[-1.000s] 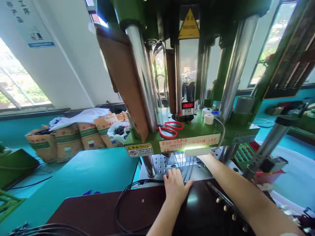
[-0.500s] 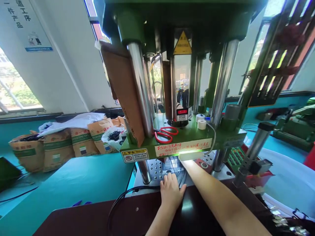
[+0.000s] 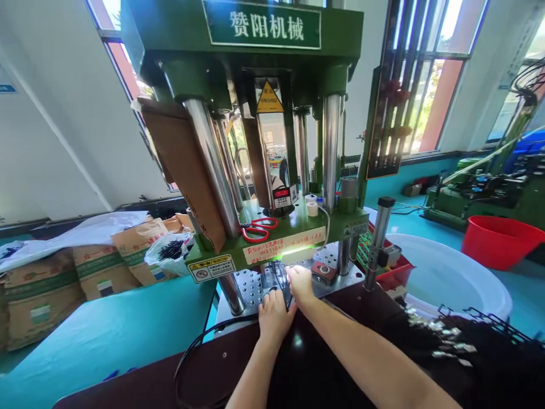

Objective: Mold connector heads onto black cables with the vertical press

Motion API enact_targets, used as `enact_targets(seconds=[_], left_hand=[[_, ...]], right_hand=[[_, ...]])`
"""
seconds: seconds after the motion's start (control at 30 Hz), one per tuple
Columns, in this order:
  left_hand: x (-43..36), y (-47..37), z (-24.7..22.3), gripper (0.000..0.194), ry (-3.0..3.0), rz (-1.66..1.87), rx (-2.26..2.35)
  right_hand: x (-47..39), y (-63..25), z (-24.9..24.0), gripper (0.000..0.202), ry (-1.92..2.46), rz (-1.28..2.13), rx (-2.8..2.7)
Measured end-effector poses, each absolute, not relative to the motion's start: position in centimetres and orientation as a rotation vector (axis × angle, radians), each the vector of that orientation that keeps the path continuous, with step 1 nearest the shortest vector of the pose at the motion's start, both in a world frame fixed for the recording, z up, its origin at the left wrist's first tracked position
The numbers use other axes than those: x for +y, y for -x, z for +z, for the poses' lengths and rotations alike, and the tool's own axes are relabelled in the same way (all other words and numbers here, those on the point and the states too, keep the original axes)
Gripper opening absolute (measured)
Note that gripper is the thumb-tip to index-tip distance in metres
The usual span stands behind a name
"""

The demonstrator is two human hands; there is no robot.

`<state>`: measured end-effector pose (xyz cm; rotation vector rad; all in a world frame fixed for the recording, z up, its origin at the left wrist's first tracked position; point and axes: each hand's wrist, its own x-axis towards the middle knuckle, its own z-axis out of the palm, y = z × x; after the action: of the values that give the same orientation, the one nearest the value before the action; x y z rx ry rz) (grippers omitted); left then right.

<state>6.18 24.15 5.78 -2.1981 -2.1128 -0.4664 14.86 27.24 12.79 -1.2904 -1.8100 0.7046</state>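
My left hand is at the front edge of the press's lower plate, fingers curled over thin black cables that run in under the press. Close beside it on the right, my right hand has its fingers bent together at the same cables, below the lit front edge of the green press block. Its fingertips are partly hidden, and what they pinch cannot be made out. A thicker black cable loops leftward from my left hand across the dark table.
Red-handled scissors lie on the press block near a white tape roll. A red-brown block sits on the lower plate. Many metal-ended black cables are heaped at right, before a white tub. Paper sacks stand left.
My right hand has drawn back from under the press block and now shows beside my left hand. The left hand stays at the plate edge. The view has shifted to the right.
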Motion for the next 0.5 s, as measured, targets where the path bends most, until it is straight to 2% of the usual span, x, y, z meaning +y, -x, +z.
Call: enact_targets(seconds=[0.1, 0.23, 0.37, 0.5], left_hand=[[24.0, -5.7, 5.4, 0.041, 2.224, -0.426, -2.068], [24.3, -5.3, 4.5, 0.043, 2.24, -0.319, -2.007], [24.7, -5.3, 4.0, 0.046, 2.212, -0.224, -1.969], [24.7, -5.0, 3.8, 0.046, 2.205, -0.197, -1.985]], right_hand=[[22.6, -18.1, 11.8, 0.041, 1.353, 0.808, -1.564], [15.5, -28.4, 12.6, 0.036, 1.239, 0.895, -0.989], [11.0, -41.6, 12.3, 0.04, 1.339, 0.365, -0.527], [9.6, -49.1, 8.5, 0.042, 1.517, 0.217, -0.425]])
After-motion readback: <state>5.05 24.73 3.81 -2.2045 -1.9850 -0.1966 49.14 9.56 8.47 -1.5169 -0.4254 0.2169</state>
